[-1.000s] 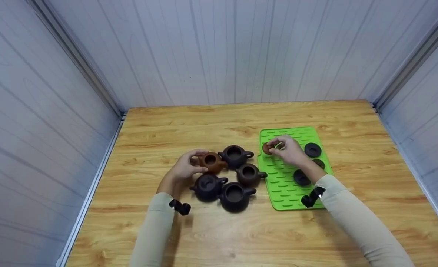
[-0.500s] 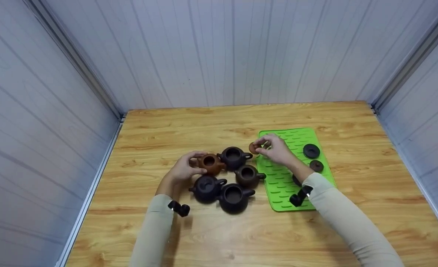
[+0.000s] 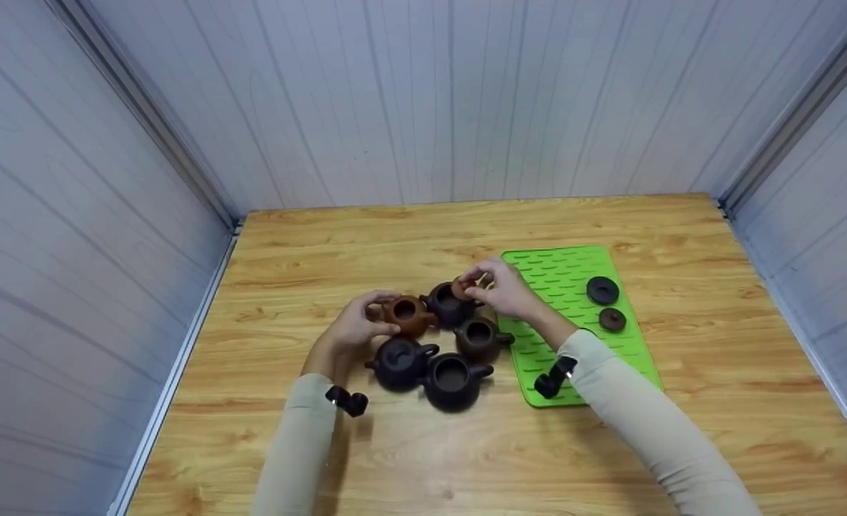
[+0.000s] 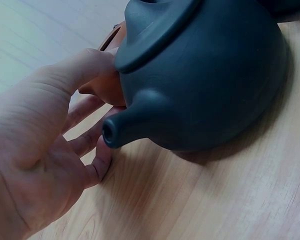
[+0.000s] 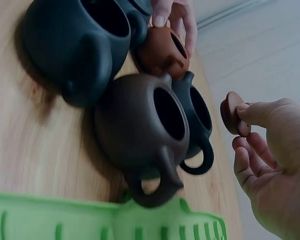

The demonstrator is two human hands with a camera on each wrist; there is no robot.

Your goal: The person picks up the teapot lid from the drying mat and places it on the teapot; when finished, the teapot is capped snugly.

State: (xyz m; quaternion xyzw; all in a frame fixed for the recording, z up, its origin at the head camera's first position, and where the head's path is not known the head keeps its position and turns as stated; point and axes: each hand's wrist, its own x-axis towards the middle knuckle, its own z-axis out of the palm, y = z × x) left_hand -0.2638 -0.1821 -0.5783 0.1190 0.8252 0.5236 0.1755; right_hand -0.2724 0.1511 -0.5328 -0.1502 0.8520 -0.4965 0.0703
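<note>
My left hand point(image 3: 356, 321) grips the reddish-brown teapot point(image 3: 410, 327), whose top opening is uncovered. Between the thumb and fingers of my right hand point(image 3: 504, 288) is a reddish-brown teapot lid point(image 5: 231, 114), held tilted in the air over the rear black teapot point(image 3: 443, 309). That black teapot has no lid on it, nor does the dark brown teapot point(image 3: 478, 342) in front. In the left wrist view, a lidded black teapot point(image 4: 205, 75) hides part of the reddish-brown one and some of my left fingers.
An uncovered black teapot point(image 3: 452, 387) stands nearest me. To the right lies a green mat point(image 3: 549, 276) bearing a black lid point(image 3: 603, 290) and a dark brown lid point(image 3: 613, 319); my right forearm covers part of it. Pale panel walls point(image 3: 423, 107) close in the wooden table.
My right hand has carried the reddish-brown lid leftward from above the green mat to above the rear black teapot. My left hand stays on the reddish-brown teapot.
</note>
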